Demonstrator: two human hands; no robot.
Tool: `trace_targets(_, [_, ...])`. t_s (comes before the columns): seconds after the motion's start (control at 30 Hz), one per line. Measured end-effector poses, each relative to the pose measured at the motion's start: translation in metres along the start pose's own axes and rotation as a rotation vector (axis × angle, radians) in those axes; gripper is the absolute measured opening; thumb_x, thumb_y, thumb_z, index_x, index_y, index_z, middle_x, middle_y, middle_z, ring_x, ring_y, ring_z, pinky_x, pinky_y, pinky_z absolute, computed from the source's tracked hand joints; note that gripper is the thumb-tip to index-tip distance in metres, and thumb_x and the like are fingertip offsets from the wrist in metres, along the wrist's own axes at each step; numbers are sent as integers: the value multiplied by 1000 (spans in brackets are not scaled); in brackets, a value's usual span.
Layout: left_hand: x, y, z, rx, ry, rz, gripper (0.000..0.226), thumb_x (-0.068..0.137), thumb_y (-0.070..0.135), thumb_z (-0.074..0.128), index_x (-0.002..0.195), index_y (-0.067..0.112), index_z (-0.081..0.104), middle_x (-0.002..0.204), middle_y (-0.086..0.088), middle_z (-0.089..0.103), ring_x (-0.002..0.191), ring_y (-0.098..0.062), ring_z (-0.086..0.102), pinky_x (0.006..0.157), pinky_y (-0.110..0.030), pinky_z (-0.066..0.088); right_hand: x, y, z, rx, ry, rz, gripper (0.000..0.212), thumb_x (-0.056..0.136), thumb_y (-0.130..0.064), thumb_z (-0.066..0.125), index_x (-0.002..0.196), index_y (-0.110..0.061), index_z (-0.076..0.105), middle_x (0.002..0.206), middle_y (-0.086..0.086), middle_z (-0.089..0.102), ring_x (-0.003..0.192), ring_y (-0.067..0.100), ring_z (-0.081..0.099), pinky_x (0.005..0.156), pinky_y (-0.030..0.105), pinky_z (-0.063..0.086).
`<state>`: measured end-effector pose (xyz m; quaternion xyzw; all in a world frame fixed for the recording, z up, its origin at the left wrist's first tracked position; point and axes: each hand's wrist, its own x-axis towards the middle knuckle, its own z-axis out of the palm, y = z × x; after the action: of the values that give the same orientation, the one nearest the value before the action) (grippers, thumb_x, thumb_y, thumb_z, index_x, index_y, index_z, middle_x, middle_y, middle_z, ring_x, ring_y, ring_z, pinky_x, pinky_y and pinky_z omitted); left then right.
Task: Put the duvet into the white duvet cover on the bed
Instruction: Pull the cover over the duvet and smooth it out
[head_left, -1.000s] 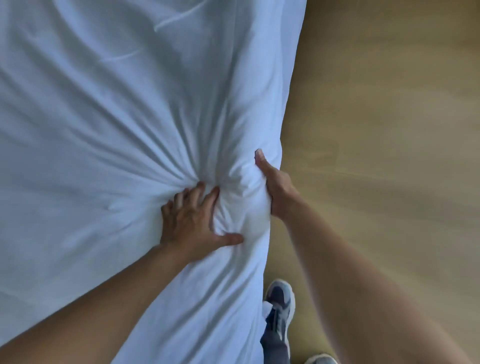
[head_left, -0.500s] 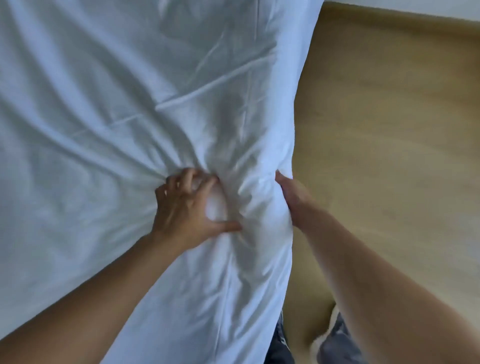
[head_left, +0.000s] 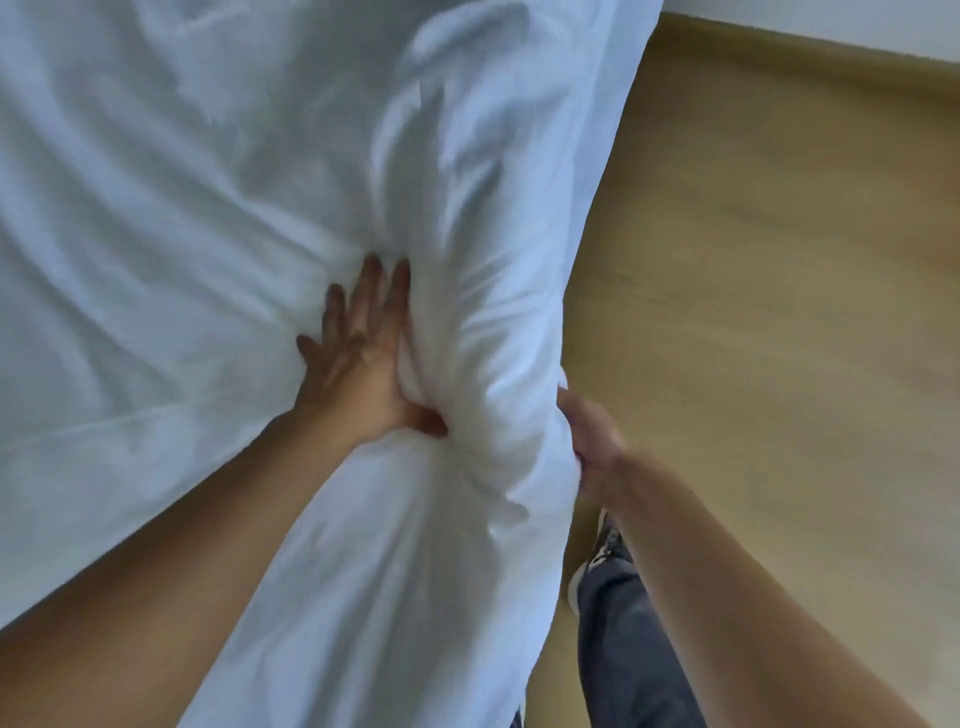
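The white duvet cover (head_left: 218, 218) fills the left and middle of the head view, creased and bulging along its right edge where the duvet sits inside it, hidden by the fabric. My left hand (head_left: 358, 358) lies on the cover with straight, spread fingers, pressing beside the bulge, thumb tucked under the bunched fabric. My right hand (head_left: 589, 436) grips the cover's right edge from the side, its fingers hidden behind the fabric. A thick roll of bunched cover (head_left: 483, 395) stands between the two hands.
A light wooden floor (head_left: 779, 312) runs along the right of the bed. A strip of white wall or skirting (head_left: 852, 26) shows at the top right. My leg in blue jeans (head_left: 623, 639) and a shoe (head_left: 597, 561) stand close to the bed's edge.
My left hand has opened from a curled hold on the fabric to flat, straight fingers. The right hand has slid down along the edge, and the bunch between the hands has grown.
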<state>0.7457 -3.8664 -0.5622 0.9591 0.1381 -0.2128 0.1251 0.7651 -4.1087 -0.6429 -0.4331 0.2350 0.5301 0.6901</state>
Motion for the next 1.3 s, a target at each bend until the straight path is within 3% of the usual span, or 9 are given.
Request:
trace_targets(0.1, [25,30,4,149,-256,-123,167,34,72,90,148,47,-29,159,11,-36,152,-40,-13,106,-78,24,-16,-20,-48,46,233,-3,81,62,-46,88,130,-8,65,116,14,73,103,34,72,89,52,58])
trace_targets(0.27, [40,24,-9,72,-356,-180,159,30,81,83,143,60,-27,159,21,-32,153,-34,-10,109,-77,24,16,-112,-13,274,-233,-43,86,77,-87,53,145,-33,52,149,8,52,135,34,52,112,54,40])
trace_targets(0.43, [45,28,-26,127,-450,-138,150,36,82,77,153,53,-11,165,13,-19,153,-33,-1,114,-65,29,45,-165,17,110,-166,16,73,81,-62,75,137,-16,62,135,13,63,126,34,60,113,55,40])
trace_targets(0.6, [131,40,-105,-45,119,87,83,51,78,76,121,34,63,123,2,62,115,-28,61,91,-40,53,34,-150,-27,59,573,-153,62,63,-36,93,117,-15,71,96,3,78,88,26,76,84,46,61])
trace_targets(0.67, [173,59,-121,-27,205,99,122,45,87,74,149,35,38,152,-7,38,136,-36,42,105,-51,44,42,-168,-24,227,339,-195,62,77,-50,82,126,-15,69,114,8,75,104,30,72,90,49,58])
trace_targets(0.77, [194,87,-106,37,-224,-3,153,33,89,76,158,43,0,168,-2,0,152,-38,9,114,-67,25,57,-228,-8,370,52,-219,82,82,-85,44,133,-25,66,140,8,61,126,32,59,102,50,48])
trace_targets(0.9, [204,69,-88,28,-264,33,154,25,93,70,151,54,-9,166,5,-6,149,-39,6,111,-72,26,90,-286,11,76,44,-198,56,93,-66,53,135,-30,64,143,5,58,127,25,59,106,46,45])
trace_targets(1.1, [238,53,-123,66,-235,145,120,38,86,68,146,52,30,146,4,30,136,-33,32,108,-56,39,52,-285,-35,-64,396,-233,69,60,-28,94,123,-8,69,110,13,75,97,33,74,82,47,60])
trace_targets(1.3, [264,97,-124,-45,-172,253,108,34,92,61,131,47,53,153,8,31,144,-26,26,113,-52,34,85,-381,-8,376,37,-308,86,90,-82,27,144,-21,55,147,12,54,134,35,52,109,53,44])
